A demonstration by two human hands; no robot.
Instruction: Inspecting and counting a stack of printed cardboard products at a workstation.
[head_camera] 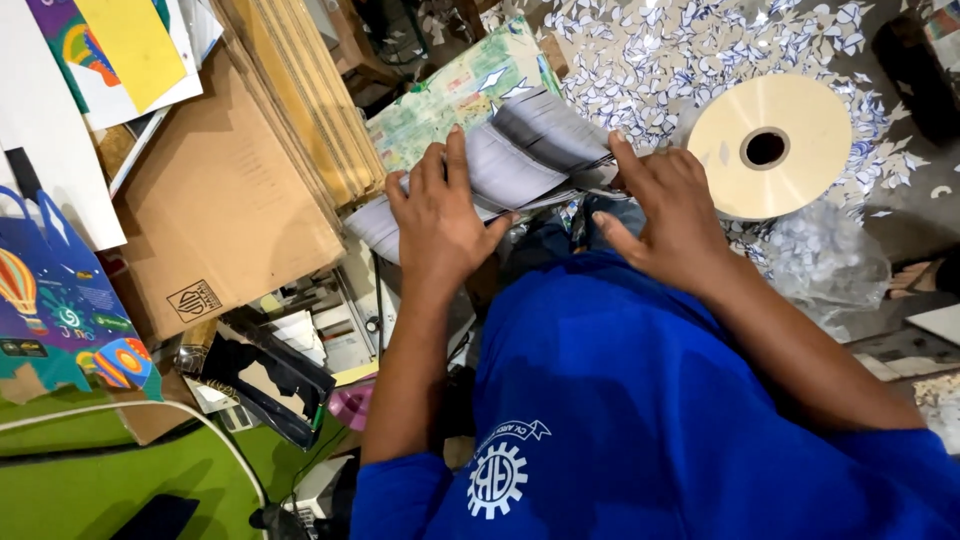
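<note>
Head view: left hand [437,215] lies flat with spread fingers, right hand [668,210] half-curled, both pressing the limp, slippery grey-white sheaf of printed sheets [520,160], best gripped by its edges.

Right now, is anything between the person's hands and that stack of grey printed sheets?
Nothing visible is. The left hand lies flat on the stack of sheets, and the right hand presses on its right edge. The tape roll sits apart to the right, and the cardboard lies to the left.

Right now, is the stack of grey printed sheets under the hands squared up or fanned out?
Fanned out: the grey printed sheets splay in offset layers between the left hand and right hand.
</note>
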